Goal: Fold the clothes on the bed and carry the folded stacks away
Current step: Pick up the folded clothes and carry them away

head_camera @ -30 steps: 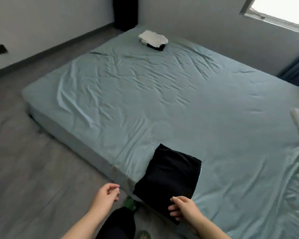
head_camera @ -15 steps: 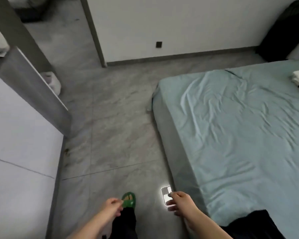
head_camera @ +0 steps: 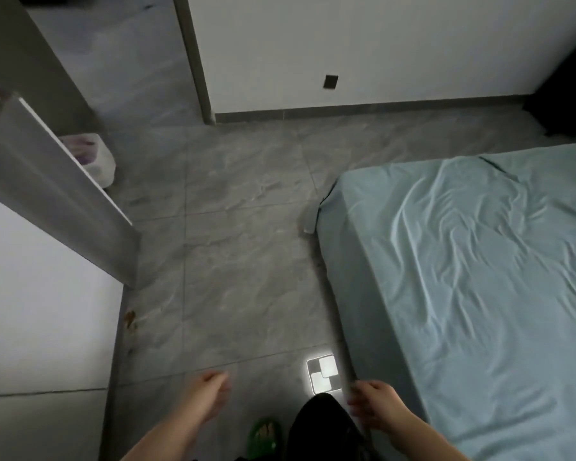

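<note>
The bed [head_camera: 463, 277], covered in a wrinkled pale green sheet, fills the right side of the view. No clothes show on the part of it that I can see. My left hand [head_camera: 210, 399] hangs over the grey tiled floor with loosely curled fingers and holds nothing. My right hand [head_camera: 376, 410] hovers beside the bed's near edge, fingers loosely curled, also holding nothing. Below them are my dark trouser leg [head_camera: 323, 430] and a green slipper [head_camera: 263, 435].
An open grey door [head_camera: 57, 194] stands at the left, with a white bin [head_camera: 95, 158] behind it. A bright square reflection [head_camera: 323, 374] shines on the floor tiles. A dark object [head_camera: 569, 88] stands in the far right corner by the white wall.
The view has swung left, away from the bed toward the door. The folded black garment and the far white stack have left the view. Both hands stay low and hold nothing.
</note>
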A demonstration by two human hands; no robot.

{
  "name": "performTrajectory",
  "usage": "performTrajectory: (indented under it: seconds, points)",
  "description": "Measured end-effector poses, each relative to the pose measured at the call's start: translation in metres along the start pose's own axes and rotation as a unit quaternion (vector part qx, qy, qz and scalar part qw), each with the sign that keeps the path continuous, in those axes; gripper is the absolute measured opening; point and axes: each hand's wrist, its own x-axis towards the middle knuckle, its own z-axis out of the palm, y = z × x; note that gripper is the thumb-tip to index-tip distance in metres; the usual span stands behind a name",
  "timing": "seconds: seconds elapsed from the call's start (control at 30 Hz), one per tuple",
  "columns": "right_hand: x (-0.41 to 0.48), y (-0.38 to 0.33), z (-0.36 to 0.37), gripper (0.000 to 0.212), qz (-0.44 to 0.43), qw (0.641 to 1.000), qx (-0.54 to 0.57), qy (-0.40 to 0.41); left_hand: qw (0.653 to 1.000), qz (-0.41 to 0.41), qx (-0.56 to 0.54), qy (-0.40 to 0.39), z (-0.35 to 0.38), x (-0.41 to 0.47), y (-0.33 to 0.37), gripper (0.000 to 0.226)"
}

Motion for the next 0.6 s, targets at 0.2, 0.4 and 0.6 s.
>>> performTrajectory:
  seconds: [0.2, 0.4, 0.6]
  points:
    - [0.052, -0.082, -0.031, 0.016, 0.002, 1.000, -0.006, 0.015, 0.999, 0.038, -0.022, 0.012, 0.017, 0.054, 0.123, 0.014]
    - [0.119, -0.203, -0.047, 0.018, -0.008, 0.999, -0.033, -0.016, 0.998, 0.041, -0.030, 0.031, 0.007, 0.093, 0.205, 0.017]
    - [0.171, -0.353, -0.030, 0.016, -0.055, 0.996, -0.061, -0.030, 0.997, 0.015, -0.061, 0.046, 0.012, 0.143, 0.285, 0.015]
